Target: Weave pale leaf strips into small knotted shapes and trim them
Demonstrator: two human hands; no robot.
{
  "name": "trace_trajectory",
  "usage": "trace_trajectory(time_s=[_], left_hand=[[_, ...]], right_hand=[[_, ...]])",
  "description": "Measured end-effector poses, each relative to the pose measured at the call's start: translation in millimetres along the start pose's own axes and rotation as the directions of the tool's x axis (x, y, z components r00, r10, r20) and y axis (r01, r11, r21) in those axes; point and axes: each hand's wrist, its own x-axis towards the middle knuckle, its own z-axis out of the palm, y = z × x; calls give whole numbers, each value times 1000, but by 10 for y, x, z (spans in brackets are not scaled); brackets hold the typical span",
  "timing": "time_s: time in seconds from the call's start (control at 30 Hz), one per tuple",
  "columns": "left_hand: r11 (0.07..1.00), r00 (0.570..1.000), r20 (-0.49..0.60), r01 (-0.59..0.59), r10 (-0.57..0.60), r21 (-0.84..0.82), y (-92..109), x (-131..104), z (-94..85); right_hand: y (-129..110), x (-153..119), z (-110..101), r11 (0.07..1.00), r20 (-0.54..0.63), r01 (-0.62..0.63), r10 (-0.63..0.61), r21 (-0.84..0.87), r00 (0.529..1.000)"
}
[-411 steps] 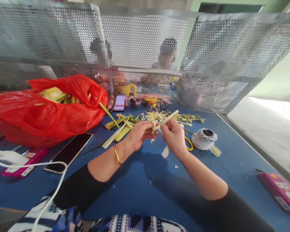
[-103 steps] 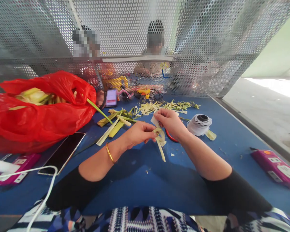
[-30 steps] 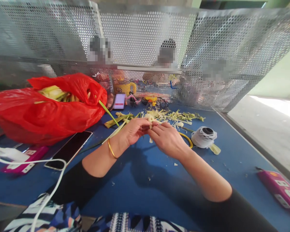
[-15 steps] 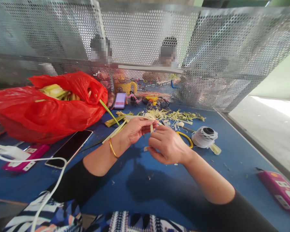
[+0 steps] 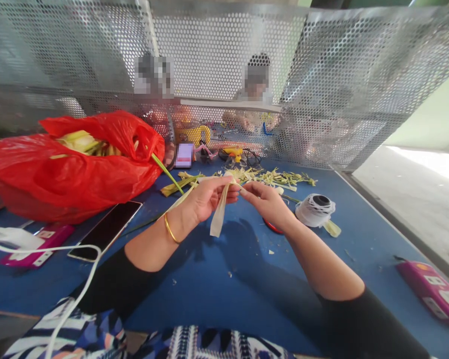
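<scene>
A pale, flat husk strip (image 5: 219, 214) hangs down from the fingers of my left hand (image 5: 208, 200), which pinches its upper end. My right hand (image 5: 267, 203) is closed too, its thumb and fingertips pinching the same pale material just right of my left fingertips. Fingers hide most of the upper part where the hands meet. Behind them lies a heap of green and cream plant scraps (image 5: 284, 178). Part of a red loop (image 5: 272, 227) shows under my right wrist. To the right stands a spool of white thread (image 5: 315, 210).
A red plastic bag (image 5: 75, 184) with husks inside fills the left. Near it lie a dark phone (image 5: 107, 230) and a magenta power strip (image 5: 41, 244) with a white cable. Another magenta power strip (image 5: 432, 291) sits right. A perforated metal screen (image 5: 224, 60) stands behind, people beyond it.
My right hand has turned and opened out from its tighter curl, shifting slightly right and up. The strip now dangles below my left hand. The yellow loop has gone from sight; a red loop shows.
</scene>
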Motion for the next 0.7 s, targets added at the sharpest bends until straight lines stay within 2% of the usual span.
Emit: trace_trajectory(time_s=[0.13, 0.3, 0.5, 0.6, 0.7], left_hand=[[989, 997, -30, -68, 73, 130, -89, 13, 11], [965, 992, -20, -116, 124, 236, -109, 22, 14], [962, 997, 53, -65, 53, 264, -91, 21, -14], [966, 995, 101, -40, 14, 254, -80, 23, -23], [967, 992, 120, 11, -42, 253, -73, 9, -11]], right_hand=[[-50, -33, 5, 997, 33, 36, -34, -64, 999], [-141, -59, -195, 977, 13, 24, -21, -213, 1000], [-148, -83, -447, 967, 94, 48, -25, -249, 995], [-116, -73, -460, 970, 14, 65, -63, -234, 998], [-82, -39, -386, 990, -54, -43, 36, -137, 998]])
